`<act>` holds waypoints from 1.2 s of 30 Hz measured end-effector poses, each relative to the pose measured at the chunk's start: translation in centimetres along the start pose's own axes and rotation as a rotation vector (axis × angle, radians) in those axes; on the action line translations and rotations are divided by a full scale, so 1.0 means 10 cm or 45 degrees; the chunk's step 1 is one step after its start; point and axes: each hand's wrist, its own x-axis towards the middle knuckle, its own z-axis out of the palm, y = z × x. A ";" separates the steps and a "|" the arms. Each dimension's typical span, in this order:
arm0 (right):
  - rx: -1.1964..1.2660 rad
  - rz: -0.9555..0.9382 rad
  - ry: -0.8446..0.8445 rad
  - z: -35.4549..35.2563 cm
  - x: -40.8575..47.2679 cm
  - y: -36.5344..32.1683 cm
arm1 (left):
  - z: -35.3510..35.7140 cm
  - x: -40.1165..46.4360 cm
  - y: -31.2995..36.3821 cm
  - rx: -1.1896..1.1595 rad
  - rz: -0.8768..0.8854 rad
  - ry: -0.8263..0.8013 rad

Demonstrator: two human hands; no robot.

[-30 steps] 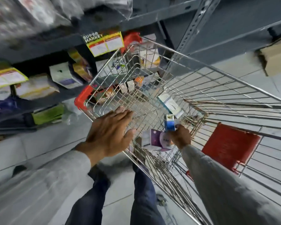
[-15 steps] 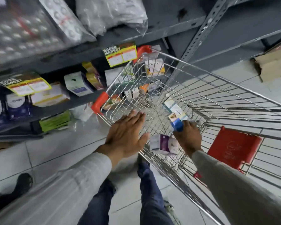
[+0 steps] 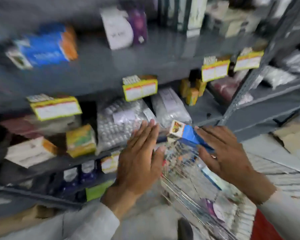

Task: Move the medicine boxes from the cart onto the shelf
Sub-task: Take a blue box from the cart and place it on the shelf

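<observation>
My right hand holds a small blue and white medicine box, lifted above the wire cart and pointed toward the grey shelf. My left hand is flat with fingers spread, hovering over the cart's left rim and holding nothing. A purple and white box and a light blue box lie inside the cart. The view is blurred by motion.
The shelves hold many boxes: a blue and orange box, a white and purple box, a yellow-green box, bags of blister packs, yellow price tags. A red cart seat flap is at the lower right.
My right hand has lifted the blue box out of the cart toward the shelf. The view has swung upward from the cart to the shelves. My left hand has left the cart rim.
</observation>
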 end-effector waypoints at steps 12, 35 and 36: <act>0.100 -0.499 -0.152 0.14 2.48 -1.63 | -2.39 0.07 -1.33 0.586 -0.295 0.375; 0.153 -0.592 -0.131 0.95 3.05 -2.13 | -2.55 0.13 -1.70 0.456 -0.465 0.565; 0.174 -0.615 -0.060 0.89 2.94 -2.05 | -2.50 0.12 -1.61 0.455 -0.401 0.629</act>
